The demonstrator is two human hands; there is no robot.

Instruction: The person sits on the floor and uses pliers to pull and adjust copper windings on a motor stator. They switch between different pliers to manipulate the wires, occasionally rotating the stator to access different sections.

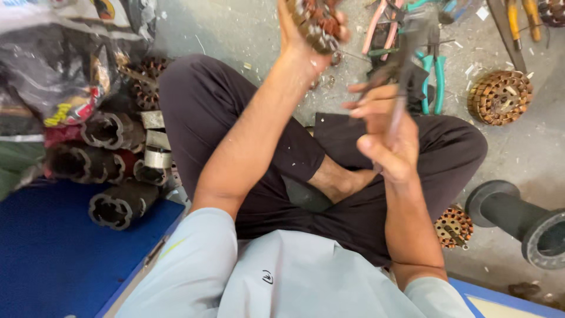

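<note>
Stator core: a round wound stator core (315,20), with copper-brown coils in a slotted metal ring, is held up at the top edge of the head view, partly cut off by the frame.
Left hand: the left hand (303,35) is raised, and its fingers are closed around the stator core from below and behind.
Right hand: the right hand (385,138) is closed around the handle of a dark tool (406,65). The tool is blurred, so its kind cannot be told; its upper end is pointed toward the core but is not seen to touch it.
Handling: the core is judged to be heavy and stiff because of its metal ring, while the thin windings are judged to be easily bent or torn. It is better taken by the outer ring, not by the coils.
Floor, right side: a second wound stator (500,97) is lying on the grey floor, and a smaller one (453,227) is seen beside the right forearm. A black pipe piece (521,218) is lying near it.
Floor, top: green-handled pliers (432,76) and yellow-handled tools (524,17) are lying beyond the knees.
Left side: dark empty cores (112,168) are stacked beside a blue mat (47,259), under a plastic bag (53,59).
</note>
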